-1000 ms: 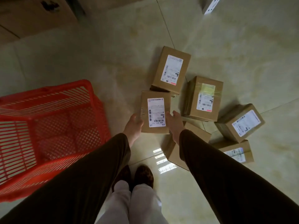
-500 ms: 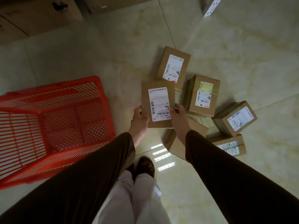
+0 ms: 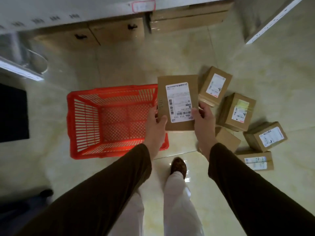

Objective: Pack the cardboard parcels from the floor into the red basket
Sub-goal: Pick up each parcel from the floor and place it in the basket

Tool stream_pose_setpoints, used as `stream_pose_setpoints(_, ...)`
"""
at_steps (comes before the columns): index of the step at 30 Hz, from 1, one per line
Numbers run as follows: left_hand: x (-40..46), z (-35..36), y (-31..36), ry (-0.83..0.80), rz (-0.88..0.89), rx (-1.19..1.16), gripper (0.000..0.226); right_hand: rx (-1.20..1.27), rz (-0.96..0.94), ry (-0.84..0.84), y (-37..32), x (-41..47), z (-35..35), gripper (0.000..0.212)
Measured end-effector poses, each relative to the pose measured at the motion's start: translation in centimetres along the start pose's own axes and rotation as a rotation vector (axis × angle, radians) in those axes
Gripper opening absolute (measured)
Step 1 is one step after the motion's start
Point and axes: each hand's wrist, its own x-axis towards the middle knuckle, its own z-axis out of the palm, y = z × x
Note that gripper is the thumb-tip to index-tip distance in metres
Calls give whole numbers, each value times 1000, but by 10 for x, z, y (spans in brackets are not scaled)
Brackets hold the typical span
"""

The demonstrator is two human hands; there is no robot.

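Basket lies left of parcels on floor
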Motion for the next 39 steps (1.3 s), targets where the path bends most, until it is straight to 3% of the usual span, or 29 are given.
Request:
stream_pose_setpoints(11, -5, -165, -30, 93, -153, -57, 47, -64, 106, -228, 30, -70, 145, 28)
stream_pose_setpoints(17, 17, -212, -47, 138, -252, -99, 54, -171, 122, -236, 35, -73, 192, 8)
stream_pose_setpoints(21, 32, -244, -51, 93, -259, -99, 51, -234, 137, -282, 32, -72, 220, 35)
stream_pose_setpoints(25, 46, -277, -63, 27, -278, -47, 53, -332, 76, -307, 48, -65, 245, 84)
stream_pose_setpoints(27, 53, -293, -67, -18, -283, -6, 56, -425, 12, -322, 49, -66, 254, 90)
stream_pose_setpoints(32, 80, -321, -77, -99, -243, 101, 55, -478, -3, -290, 59, -63, 272, 68)
stream_pose_setpoints(39, 113, -319, -95, -38, -165, 222, 51, -283, 65, -123, 91, -39, 275, 37)
